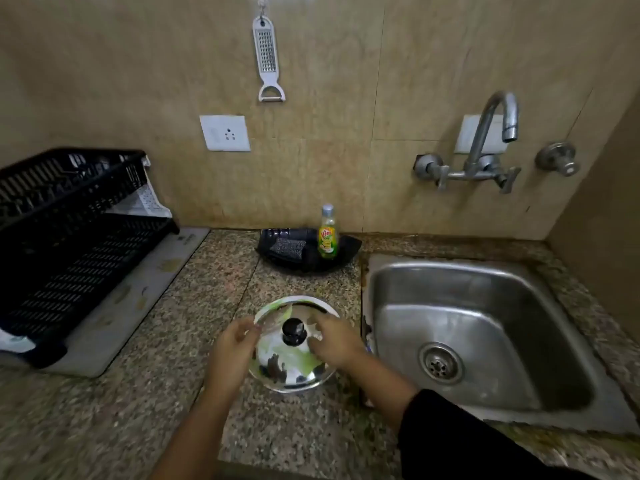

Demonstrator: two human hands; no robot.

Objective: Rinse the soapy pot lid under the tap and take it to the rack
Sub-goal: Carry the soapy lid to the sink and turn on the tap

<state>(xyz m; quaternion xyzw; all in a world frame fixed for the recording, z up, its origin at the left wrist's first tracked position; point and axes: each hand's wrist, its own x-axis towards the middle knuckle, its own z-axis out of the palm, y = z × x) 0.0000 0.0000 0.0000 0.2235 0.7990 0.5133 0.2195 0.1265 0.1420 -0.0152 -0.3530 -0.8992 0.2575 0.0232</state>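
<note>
Both hands grip the soapy lid (292,344) at the counter's (194,403) front edge beside the sink (485,282), left hand (230,351) pinching its rim, right hand (334,341) curled beside the knob, rinsing not yet begun, so it needs carrying right under the dry tap (498,126).

Two bare hands and forearms are seen from above. No glove, ring, watch or band is noted on the left hand (231,355) or the right hand (334,342). The left forearm (188,431) is uncovered as far as the frame edge. The right forearm is covered from mid-length by a black sleeve (446,441), plain, loose, without cuff detail or markings. Edges are slightly blurred.
</note>
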